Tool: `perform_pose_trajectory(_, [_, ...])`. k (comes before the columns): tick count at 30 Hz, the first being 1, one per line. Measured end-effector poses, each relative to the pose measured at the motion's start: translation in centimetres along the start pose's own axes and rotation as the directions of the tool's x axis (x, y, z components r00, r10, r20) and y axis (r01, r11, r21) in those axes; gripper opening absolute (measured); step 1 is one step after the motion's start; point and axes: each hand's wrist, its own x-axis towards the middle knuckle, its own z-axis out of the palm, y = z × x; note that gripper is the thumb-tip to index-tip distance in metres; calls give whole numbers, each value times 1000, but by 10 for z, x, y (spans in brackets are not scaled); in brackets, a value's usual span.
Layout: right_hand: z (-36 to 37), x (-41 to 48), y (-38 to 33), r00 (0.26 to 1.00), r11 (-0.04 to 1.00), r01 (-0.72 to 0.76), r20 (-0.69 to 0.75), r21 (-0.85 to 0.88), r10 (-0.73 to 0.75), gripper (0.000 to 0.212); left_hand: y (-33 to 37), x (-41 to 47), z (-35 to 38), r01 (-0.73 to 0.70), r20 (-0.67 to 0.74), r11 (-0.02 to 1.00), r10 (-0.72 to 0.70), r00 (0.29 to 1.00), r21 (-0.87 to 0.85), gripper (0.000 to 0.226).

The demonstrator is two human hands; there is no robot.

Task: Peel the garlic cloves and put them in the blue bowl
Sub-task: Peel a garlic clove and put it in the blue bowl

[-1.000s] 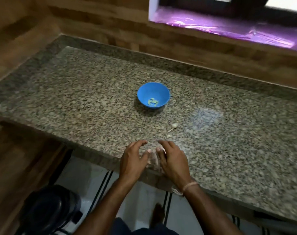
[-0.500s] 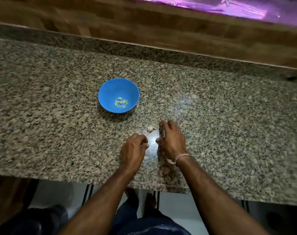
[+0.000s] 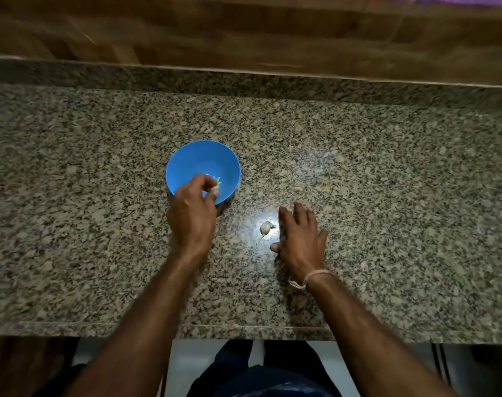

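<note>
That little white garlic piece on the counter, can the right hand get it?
Probably yes. The small white garlic piece lies in the open on the speckled granite counter, just beside the right hand, whose fingers are spread flat and hold nothing. Nothing lies between them.

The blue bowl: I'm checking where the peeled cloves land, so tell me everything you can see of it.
The round blue bowl, plastic by its look, stands upright on the speckled granite counter, left of the small garlic bulb piece. A few pale greenish bits lie at its bottom. The left hand reaches over its near rim, pinching a pale clove above the inside. Whether the hand touches the rim cannot be told.
</note>
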Motion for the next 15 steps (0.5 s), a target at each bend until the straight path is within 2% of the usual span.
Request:
perform_pose_trajectory(4, [-1, 0, 0, 1000, 1000, -2, 0, 4, 2, 96, -3, 22, 0, -25, 4, 992, 25, 1000, 124, 20])
perform_pose_trajectory(7, [-1, 0, 1, 1000, 1000, 9, 2, 23, -9, 96, 11, -7, 5, -176, -23, 982, 178, 984, 64, 16])
perform_pose_trajectory(9, [-2, 0, 5, 999, 999, 40, -1, 26, -40, 94, 20, -40, 24, -238, 127, 970, 241, 962, -39, 19])
perform_pose_trajectory(11, [-6, -1, 12, 997, 996, 80, -3, 39, -80, 92, 21, -66, 49, -195, 296, 977, 210, 932, -83, 33])
perform_pose_trajectory(13, [-11, -3, 22, 993, 989, 118, 3, 92, -119, 88, 19, -76, 70, -174, 338, 983, 185, 923, -61, 34])
perform_pose_trajectory(15, [-12, -4, 33, 989, 974, 144, -4, 174, -145, 80, 21, -79, 83, -184, 330, 983, 177, 927, -9, 25])
